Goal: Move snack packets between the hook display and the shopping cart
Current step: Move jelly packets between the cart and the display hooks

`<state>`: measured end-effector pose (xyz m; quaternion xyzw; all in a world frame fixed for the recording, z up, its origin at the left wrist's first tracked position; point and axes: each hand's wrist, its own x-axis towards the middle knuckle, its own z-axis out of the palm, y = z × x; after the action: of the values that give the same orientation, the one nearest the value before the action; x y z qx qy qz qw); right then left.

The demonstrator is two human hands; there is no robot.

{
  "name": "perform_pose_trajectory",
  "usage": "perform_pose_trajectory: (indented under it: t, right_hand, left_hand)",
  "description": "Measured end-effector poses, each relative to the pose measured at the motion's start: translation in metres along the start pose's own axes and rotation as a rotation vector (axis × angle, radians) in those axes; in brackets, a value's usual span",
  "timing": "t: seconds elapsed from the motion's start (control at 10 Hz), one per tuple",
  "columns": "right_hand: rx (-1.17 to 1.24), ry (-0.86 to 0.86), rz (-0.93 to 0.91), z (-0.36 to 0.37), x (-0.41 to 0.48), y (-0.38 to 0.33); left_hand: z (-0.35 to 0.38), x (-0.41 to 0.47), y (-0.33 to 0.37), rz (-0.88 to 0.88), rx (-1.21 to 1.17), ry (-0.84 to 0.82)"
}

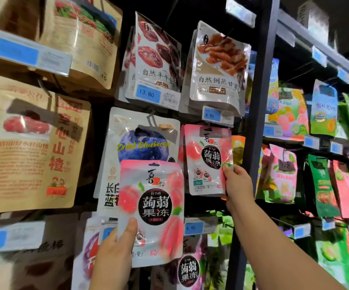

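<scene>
hands (115,248) (238,183): 2 | pink jelly packets (151,206) (208,160) (189,271): 3 | dried blueberry packet (142,141): 1

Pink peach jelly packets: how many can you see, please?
2: a packet in the left hand, a hanging packet pinched by the right hand; more may hide behind it.

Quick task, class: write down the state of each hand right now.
Left hand: holds the near pink jelly packet by its lower corner.
Right hand: grips the far pink jelly packet by its right edge.

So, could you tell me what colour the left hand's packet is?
The konjac jelly packet is pink and white with a black circle; head view.
</scene>
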<state>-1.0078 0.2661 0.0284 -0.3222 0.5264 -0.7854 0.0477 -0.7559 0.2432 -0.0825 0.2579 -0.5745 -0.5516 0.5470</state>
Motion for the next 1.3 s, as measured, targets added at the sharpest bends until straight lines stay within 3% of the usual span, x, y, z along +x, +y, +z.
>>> perform_pose_trajectory:
  t: [0.1,0.4,0.5,0.6,0.7,0.8,0.9,1.3]
  right_hand:
    - [-0.009,0.0,0.018,0.002,0.002,0.0]
    - [-0.238,0.058,-0.015,0.004,0.009,0.003]
    - [-0.414,0.112,-0.187,0.003,-0.012,-0.005]
    - [-0.448,0.11,-0.506,0.0,-0.046,-0.007]
    - [-0.354,-0.099,-0.542,-0.005,-0.068,-0.003]
    - [-0.149,-0.318,-0.285,-0.01,-0.077,0.002]
    - [-0.066,-0.356,-0.121,-0.018,-0.074,0.013]
    - [-0.04,-0.195,-0.124,-0.029,-0.045,0.008]
  left_hand:
    - [0.003,0.007,-0.003,0.074,-0.016,0.019]
    - [0.019,0.006,0.003,0.057,-0.009,0.048]
    - [0.023,0.007,0.001,0.077,-0.016,0.052]
    - [0.028,0.01,-0.002,0.084,-0.012,0.03]
    - [0.038,0.016,0.0,0.088,-0.037,-0.02]
    - [0.052,0.023,0.005,0.091,-0.037,-0.04]
    - [0.068,0.028,0.015,0.081,-0.062,-0.042]
    - [0.134,0.063,0.034,0.016,-0.249,-0.141]
